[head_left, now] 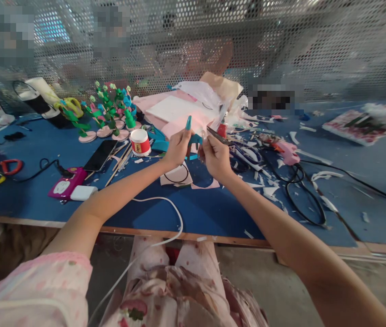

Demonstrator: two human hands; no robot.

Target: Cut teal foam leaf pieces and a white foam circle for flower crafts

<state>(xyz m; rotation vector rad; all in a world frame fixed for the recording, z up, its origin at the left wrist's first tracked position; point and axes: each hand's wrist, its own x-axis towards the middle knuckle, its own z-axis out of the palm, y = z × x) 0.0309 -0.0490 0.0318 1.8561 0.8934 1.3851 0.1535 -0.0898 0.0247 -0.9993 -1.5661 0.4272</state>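
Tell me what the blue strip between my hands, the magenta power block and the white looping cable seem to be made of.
Blue strip: perhaps thin craft foam or paper, matte; its flat colour shows little shine, but blur leaves it open.
Magenta power block: probably hard plastic, fairly glossy, judging by its moulded shape.
White cable: likely plastic or rubber sheathing, smooth; it curves evenly.

We see the blue strip (198,139) only in pt.: L grip (178,147) and R grip (216,156) cover the rest. We can't tell whether R grip also holds the dark tool (219,136). Blk. cable (336,167) exits frame, R edge. Past the mesh (186,27), detail is too blurred to ID.
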